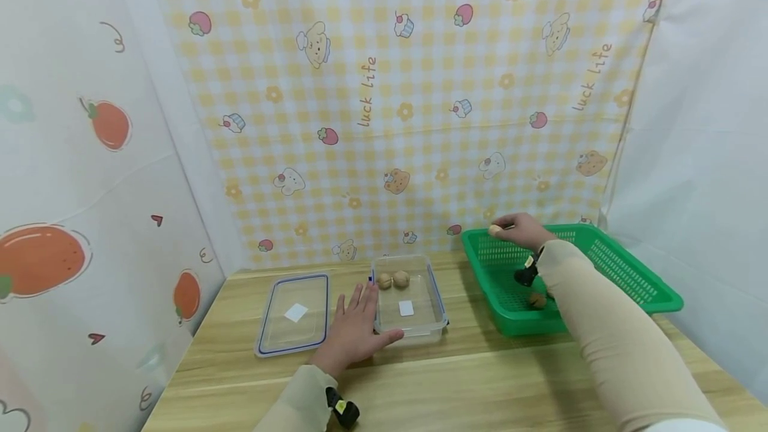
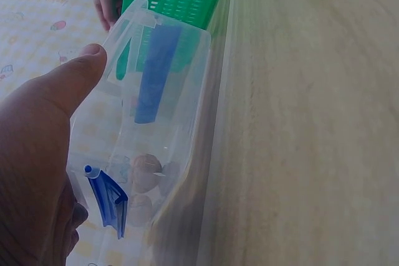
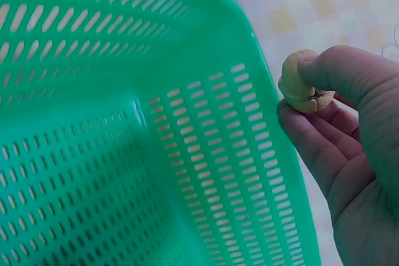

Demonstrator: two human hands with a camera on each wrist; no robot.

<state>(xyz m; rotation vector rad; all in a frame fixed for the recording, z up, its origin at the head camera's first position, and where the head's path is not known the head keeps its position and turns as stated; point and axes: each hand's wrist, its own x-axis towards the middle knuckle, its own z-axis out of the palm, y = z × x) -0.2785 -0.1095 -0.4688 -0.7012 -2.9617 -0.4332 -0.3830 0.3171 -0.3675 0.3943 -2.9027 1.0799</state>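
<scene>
Table (image 1: 480, 385) below, your right fingers (image 3: 312, 144) pinch a walnut (image 3: 298, 85) right of the box (image 1: 423, 292); nearer that box, left fingers (image 1: 369, 305) spread.

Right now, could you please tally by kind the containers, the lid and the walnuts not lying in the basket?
Walnuts: 3 (2 in the box, 1 in the right hand)
Boxes: 1
Lids: 1
Baskets: 1
Total: 6
</scene>
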